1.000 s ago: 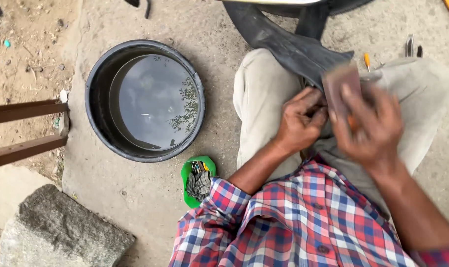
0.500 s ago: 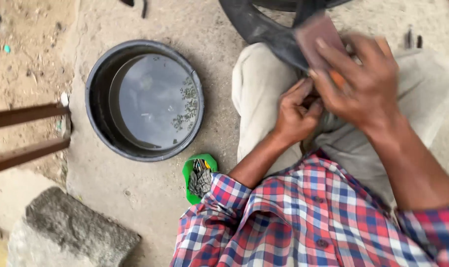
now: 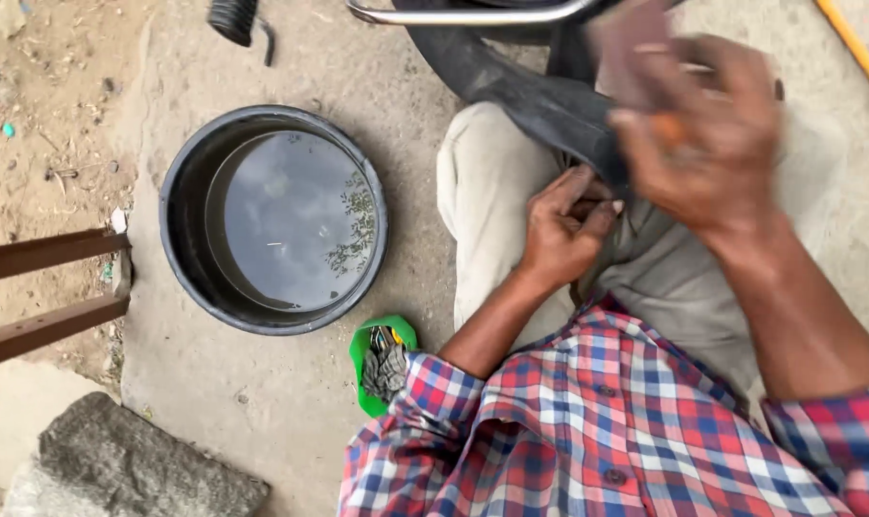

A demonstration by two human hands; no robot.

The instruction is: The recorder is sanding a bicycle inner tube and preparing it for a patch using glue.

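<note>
I see left hand point(image 3: 561, 230) pinching black rubber tube point(image 3: 525, 91) over lap, right hand point(image 3: 712, 139) blurred, gripping brownish block point(image 3: 631, 48) above tube, water basin point(image 3: 273, 218) on ground at left, green dish point(image 3: 382, 359) nr knee

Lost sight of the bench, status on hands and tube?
Left hand pinning black inner tube on the knee. Right hand holds a brownish block, blurred. Water basin alongside, apart.
</note>
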